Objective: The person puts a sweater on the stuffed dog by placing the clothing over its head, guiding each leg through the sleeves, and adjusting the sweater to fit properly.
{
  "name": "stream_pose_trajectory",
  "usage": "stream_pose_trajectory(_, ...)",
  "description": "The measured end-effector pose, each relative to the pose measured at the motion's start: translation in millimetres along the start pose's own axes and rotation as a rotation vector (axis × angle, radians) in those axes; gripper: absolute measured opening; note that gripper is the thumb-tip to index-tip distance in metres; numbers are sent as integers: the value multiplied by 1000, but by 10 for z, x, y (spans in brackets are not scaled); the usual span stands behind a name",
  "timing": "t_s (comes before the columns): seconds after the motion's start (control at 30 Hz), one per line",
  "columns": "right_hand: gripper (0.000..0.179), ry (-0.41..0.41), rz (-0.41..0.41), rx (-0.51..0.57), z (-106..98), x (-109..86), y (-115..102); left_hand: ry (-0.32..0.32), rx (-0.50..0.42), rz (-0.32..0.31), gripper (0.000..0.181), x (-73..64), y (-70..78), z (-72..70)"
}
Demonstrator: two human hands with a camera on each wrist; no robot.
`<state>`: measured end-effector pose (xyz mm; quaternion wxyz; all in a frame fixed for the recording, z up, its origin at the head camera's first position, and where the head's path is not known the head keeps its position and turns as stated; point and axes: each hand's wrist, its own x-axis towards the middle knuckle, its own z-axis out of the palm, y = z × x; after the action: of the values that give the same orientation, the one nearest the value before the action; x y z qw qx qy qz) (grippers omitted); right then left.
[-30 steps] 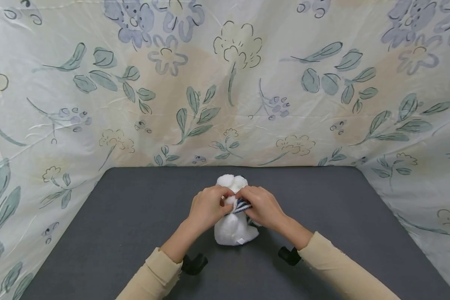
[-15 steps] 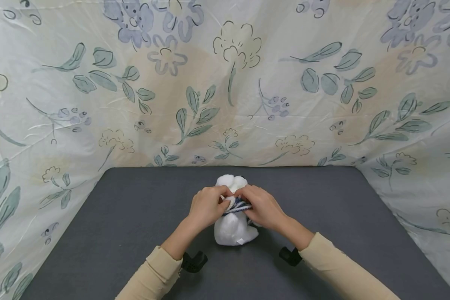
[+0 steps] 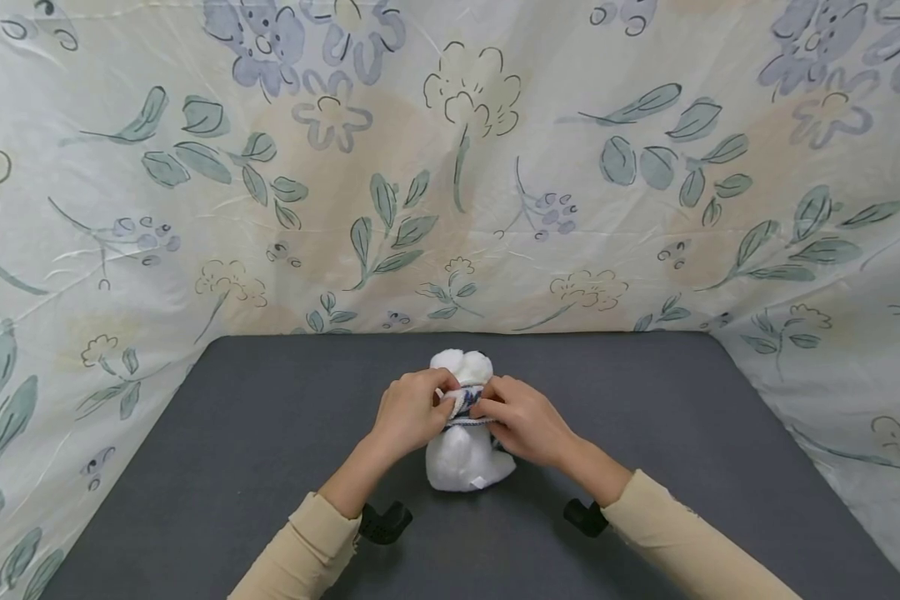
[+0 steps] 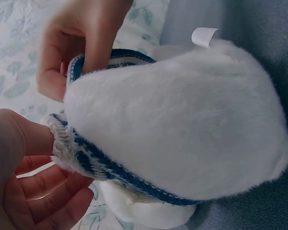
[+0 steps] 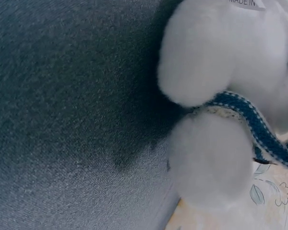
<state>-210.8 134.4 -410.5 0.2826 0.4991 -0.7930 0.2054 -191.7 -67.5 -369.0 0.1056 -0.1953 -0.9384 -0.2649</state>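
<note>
A white plush toy [image 3: 461,462] sits on the table with its back to the head camera, a sewn-in label [image 4: 204,37] on its lower back. Round its neck and body goes a blue-and-white knitted garment [image 3: 467,400]. My left hand [image 3: 411,412] pinches the knit's left edge, the thumb hooked under the border in the left wrist view. On the other side my right hand [image 3: 523,419] pinches the knit's right edge between thumb and fingers. The right wrist view shows the toy's white limbs [image 5: 209,160] and a blue knitted band [image 5: 259,127], but no hand.
The toy stands near the middle of a dark grey table [image 3: 270,400]. A floral cloth [image 3: 450,167] hangs behind and beside the table. Black wrist devices [image 3: 387,523] sit under both cuffs.
My right fingers have moved down and apart from the left ones, which stay near the same spot. The knit is spread flatter, and more of it shows between the hands.
</note>
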Motion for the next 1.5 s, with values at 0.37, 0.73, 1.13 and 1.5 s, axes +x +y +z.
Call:
stream_pose_trajectory(0.37,21,-61,6,-47,-18,-11,9,1,-27,-17,7,-3,6,-11)
stream_pose_trajectory(0.73,21,-177,27,-163,-17,-22,-32,0,-46,-27,6,-2,4,-37)
stream_pose_trajectory(1.13,9,-210,78,-185,-22,-73,-40,-13,-74,-50,3,18,17,-88)
stream_pose_trajectory(1.5,38,-122,210,-129,-27,17,-29,6,-57,-33,5,-30,27,-16)
